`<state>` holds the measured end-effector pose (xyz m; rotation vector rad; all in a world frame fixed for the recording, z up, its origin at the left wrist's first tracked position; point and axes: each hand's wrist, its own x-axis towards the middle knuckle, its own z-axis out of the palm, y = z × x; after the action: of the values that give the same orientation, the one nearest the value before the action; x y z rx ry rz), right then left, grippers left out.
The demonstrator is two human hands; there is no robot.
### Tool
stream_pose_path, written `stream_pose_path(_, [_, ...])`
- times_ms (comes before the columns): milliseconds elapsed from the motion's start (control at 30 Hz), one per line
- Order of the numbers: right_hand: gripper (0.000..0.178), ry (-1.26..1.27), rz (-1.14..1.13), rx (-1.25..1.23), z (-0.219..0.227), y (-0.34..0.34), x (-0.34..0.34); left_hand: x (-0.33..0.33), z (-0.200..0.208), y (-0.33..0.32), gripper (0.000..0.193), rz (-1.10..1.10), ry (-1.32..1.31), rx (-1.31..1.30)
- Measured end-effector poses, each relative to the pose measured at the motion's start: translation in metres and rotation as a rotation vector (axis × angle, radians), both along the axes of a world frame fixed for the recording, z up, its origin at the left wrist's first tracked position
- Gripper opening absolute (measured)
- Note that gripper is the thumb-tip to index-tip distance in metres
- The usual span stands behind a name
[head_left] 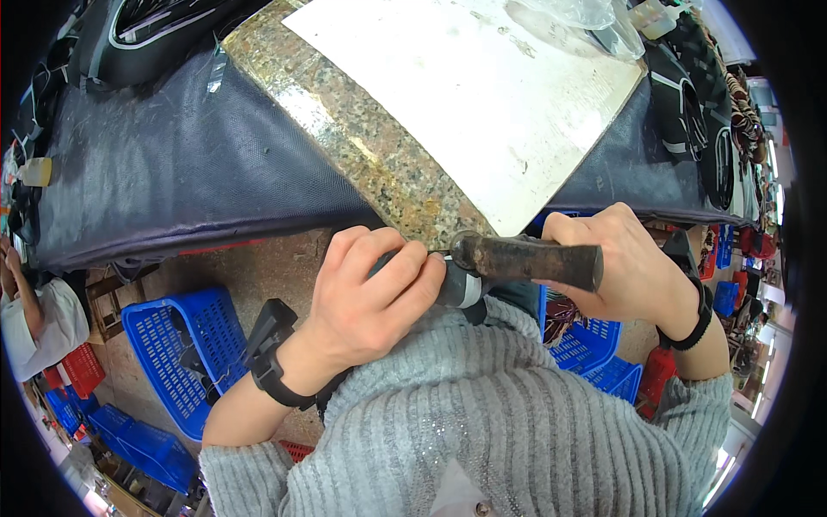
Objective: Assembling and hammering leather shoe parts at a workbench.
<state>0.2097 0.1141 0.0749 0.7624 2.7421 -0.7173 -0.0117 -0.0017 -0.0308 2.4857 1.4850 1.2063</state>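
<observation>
My right hand is closed round a hammer, its handle mostly hidden behind the fingers. The worn, dark metal hammer head lies across the front corner of a speckled stone slab. Just left of it, my left hand is curled over a black piece with a pale grey stripe. Its fingers cover most of that piece, so I cannot tell its full shape. The round end of the hammer head is close to the left fingertips; whether they touch I cannot tell.
A white sheet covers much of the slab, with a clear plastic bag at its far end. Dark padded table covering surrounds it. Black striped pieces lie far left. Blue baskets stand below; another person sits at left.
</observation>
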Motion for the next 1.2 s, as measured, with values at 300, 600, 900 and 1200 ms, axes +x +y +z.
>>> stream_pose_path(300, [0.024, 0.046, 0.019, 0.023, 0.001, -0.002, -0.001, 0.001, -0.004, -0.001, 0.034, 0.005, -0.039, 0.026])
stream_pose_path(600, [0.024, -0.009, 0.026, 0.008, -0.004, -0.007, -0.001, -0.002, -0.007, -0.001, 0.029, 0.056, -0.278, -0.091])
stream_pose_path(900, [0.025, 0.023, 0.011, 0.026, -0.005, -0.009, -0.001, -0.011, -0.008, 0.001, 0.042, 0.190, -0.537, -0.212])
stream_pose_path(1200, [0.017, 0.132, -0.111, 0.055, 0.007, -0.013, 0.002, 0.001, 0.011, 0.000, 0.058, 0.374, -0.565, -0.542])
